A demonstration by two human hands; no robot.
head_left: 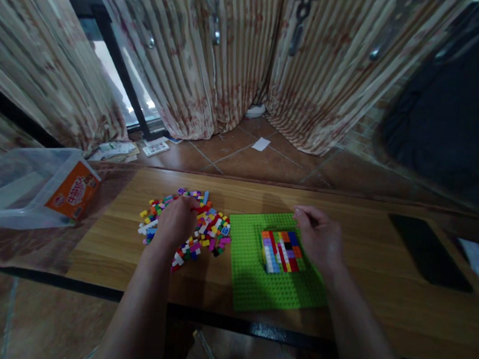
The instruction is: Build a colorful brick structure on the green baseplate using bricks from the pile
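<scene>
My left hand [178, 219] is over a pile of loose toy bricks [210, 227] in many colours, its fingers pinched. A red toy brick [199, 207] shows at its fingertips. To the right lies a green studded baseplate [250, 292]. On it stands a block of joined bricks [283, 252] in rows of red, white, blue, orange and other colours. My right hand [321, 237] hovers over the plate's right edge, beside the block, thumb and fingers drawn together. Whatever may be between those fingers is too small to make out.
A clear plastic bin [16, 182] with an orange label stands at the left. A dark flat panel [430, 252] lies at the table's right. Behind the wooden table [104, 235] hang striped curtains [241, 68] above a tiled floor, where papers [261, 144] lie.
</scene>
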